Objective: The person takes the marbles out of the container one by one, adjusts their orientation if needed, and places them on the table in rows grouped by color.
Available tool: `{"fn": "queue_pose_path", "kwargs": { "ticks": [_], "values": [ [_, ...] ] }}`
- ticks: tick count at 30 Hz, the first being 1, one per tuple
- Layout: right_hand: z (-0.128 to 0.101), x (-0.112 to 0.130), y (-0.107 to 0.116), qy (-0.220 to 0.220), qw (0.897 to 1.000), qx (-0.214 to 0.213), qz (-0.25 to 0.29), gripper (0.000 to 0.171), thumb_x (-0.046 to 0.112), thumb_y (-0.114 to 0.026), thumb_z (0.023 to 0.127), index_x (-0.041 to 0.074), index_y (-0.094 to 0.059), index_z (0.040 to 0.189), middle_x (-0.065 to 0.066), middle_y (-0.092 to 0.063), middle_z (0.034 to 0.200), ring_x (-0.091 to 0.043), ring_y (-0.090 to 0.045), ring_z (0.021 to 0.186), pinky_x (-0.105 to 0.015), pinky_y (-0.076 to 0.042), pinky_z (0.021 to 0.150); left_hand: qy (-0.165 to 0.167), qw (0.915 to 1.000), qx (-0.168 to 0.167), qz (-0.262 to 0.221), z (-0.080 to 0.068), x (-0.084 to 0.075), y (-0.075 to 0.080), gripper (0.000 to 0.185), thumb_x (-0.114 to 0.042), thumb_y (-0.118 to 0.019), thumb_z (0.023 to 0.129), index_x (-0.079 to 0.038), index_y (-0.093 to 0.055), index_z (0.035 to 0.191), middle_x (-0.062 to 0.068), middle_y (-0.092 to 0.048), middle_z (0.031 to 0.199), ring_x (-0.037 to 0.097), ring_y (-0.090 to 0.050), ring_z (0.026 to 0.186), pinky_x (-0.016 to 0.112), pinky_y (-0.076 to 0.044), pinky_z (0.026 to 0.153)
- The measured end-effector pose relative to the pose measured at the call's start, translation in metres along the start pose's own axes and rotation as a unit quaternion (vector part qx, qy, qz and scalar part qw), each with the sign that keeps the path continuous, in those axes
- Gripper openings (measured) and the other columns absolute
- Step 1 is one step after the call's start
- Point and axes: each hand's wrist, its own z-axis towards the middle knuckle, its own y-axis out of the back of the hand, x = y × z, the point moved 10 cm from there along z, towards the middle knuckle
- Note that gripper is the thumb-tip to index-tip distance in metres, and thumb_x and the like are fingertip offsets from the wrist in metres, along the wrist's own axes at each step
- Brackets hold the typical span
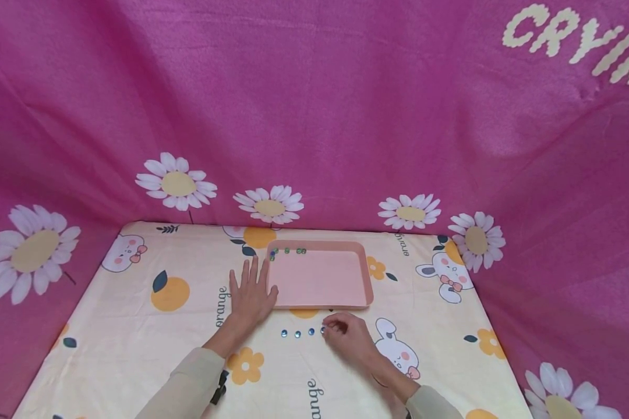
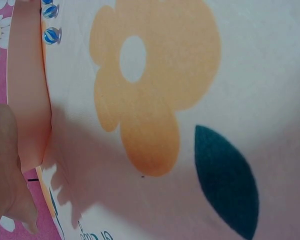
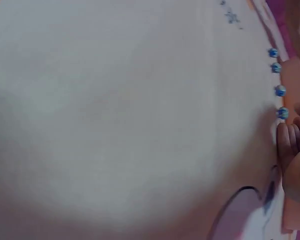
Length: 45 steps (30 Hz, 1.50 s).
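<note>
Several blue-and-white marbles (image 1: 297,334) lie in a row on the cloth in front of a pink tray (image 1: 320,306). At the row's right end my right hand (image 1: 350,337) has its fingers curled, thumb and fingertips pinching at the last marble (image 3: 283,113). That marble is partly covered by the fingertips in the head view. My left hand (image 1: 251,294) lies with fingers spread beside the tray, its thumb against the tray's left edge. Inside the tray, several green marbles (image 1: 286,251) and a dark blue one (image 1: 272,254) sit near the back left corner.
A cream tablecloth (image 1: 188,331) printed with oranges, flowers and rabbits covers the table. Magenta cloth (image 1: 335,116) with daisies hangs behind and at both sides. The tray has a low raised rim.
</note>
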Motion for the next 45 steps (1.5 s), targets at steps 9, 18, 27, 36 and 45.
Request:
{"fn": "queue_pose_path", "kwargs": {
  "ticks": [9, 18, 27, 36, 45],
  "values": [
    [0.033, 0.033, 0.024, 0.019, 0.998, -0.02, 0.05, 0.02, 0.011, -0.066, 0.097, 0.002, -0.072, 0.114, -0.005, -0.071, 0.103, -0.016, -0.063, 0.091, -0.024, -0.054, 0.083, 0.001, 1.0, -0.002, -0.003, 0.0, 0.0, 0.0, 0.076, -0.046, -0.05, 0.098, -0.011, -0.022, 0.16, 0.016, -0.014, 0.165, 0.037, -0.006, 0.151, 0.063, 0.004, 0.115],
    [0.086, 0.057, 0.008, 0.031, 0.999, -0.005, 0.01, 0.022, 0.011, -0.068, 0.095, 0.002, -0.072, 0.115, -0.001, -0.071, 0.101, -0.018, -0.066, 0.092, -0.029, -0.056, 0.084, -0.004, 0.9999, -0.005, -0.01, 0.001, 0.0, 0.0, 0.076, -0.046, -0.05, 0.098, -0.011, -0.022, 0.16, 0.017, -0.014, 0.165, 0.037, -0.005, 0.151, 0.063, 0.005, 0.115],
    [0.137, 0.065, -0.027, 0.025, 0.999, -0.001, -0.02, 0.023, 0.008, -0.071, 0.093, 0.001, -0.073, 0.115, -0.008, -0.074, 0.105, -0.021, -0.068, 0.096, -0.033, -0.055, 0.088, -0.002, 1.0, 0.005, -0.001, 0.002, 0.001, -0.003, 0.077, -0.048, -0.048, 0.098, -0.012, -0.02, 0.16, 0.016, -0.013, 0.165, 0.037, -0.005, 0.151, 0.064, 0.005, 0.115],
    [0.157, 0.058, -0.054, -0.027, 0.999, 0.01, -0.035, 0.023, 0.007, -0.068, 0.095, 0.004, -0.073, 0.117, -0.007, -0.073, 0.109, -0.022, -0.065, 0.104, -0.035, -0.052, 0.095, -0.004, 1.0, -0.003, -0.003, 0.0, 0.001, -0.002, 0.077, -0.047, -0.051, 0.098, -0.013, -0.022, 0.16, 0.016, -0.014, 0.165, 0.037, -0.007, 0.151, 0.066, 0.0, 0.115],
    [0.172, 0.048, -0.063, -0.059, 0.998, -0.028, -0.018, 0.025, 0.004, -0.066, 0.094, 0.005, -0.073, 0.118, -0.007, -0.072, 0.107, -0.022, -0.064, 0.104, -0.035, -0.051, 0.096, -0.005, 0.9999, -0.003, -0.011, 0.0, 0.001, 0.0, 0.078, -0.046, -0.053, 0.097, -0.013, -0.022, 0.16, 0.016, -0.015, 0.165, 0.037, -0.007, 0.151, 0.064, 0.003, 0.115]
  ]
}}
